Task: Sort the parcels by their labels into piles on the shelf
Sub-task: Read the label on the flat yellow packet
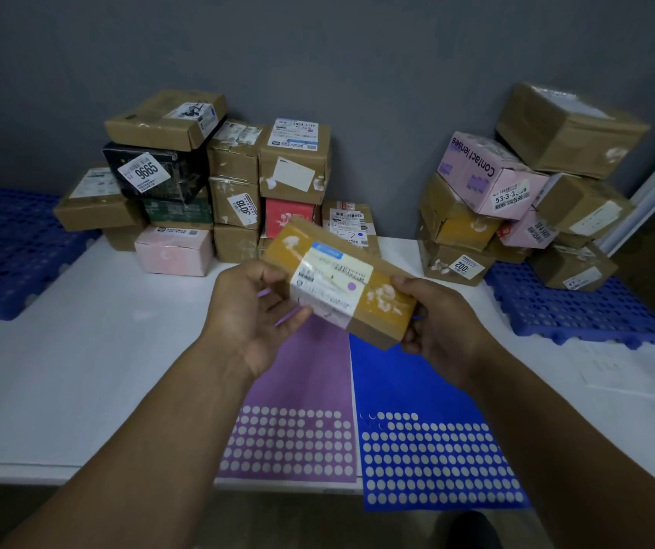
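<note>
- Two hands are gripping one brown parcel [337,279] in the air. The left hand [246,311] is curling round its left end and the right hand [440,322] round its right end, with most fingers hiding behind the box.
- Print on its white label [329,277] is blurring past reading; a purple dot [351,287] is showing on it.
- Below the grip, a purple sticker sheet [298,390] and a blue sticker sheet [417,390] are lying on the white shelf [80,350], the arms partly covering them.
- Beyond the grip, a left pile [214,180] is standing on the shelf, and a right pile [516,192] is resting partly on a blue pallet [579,311].
</note>
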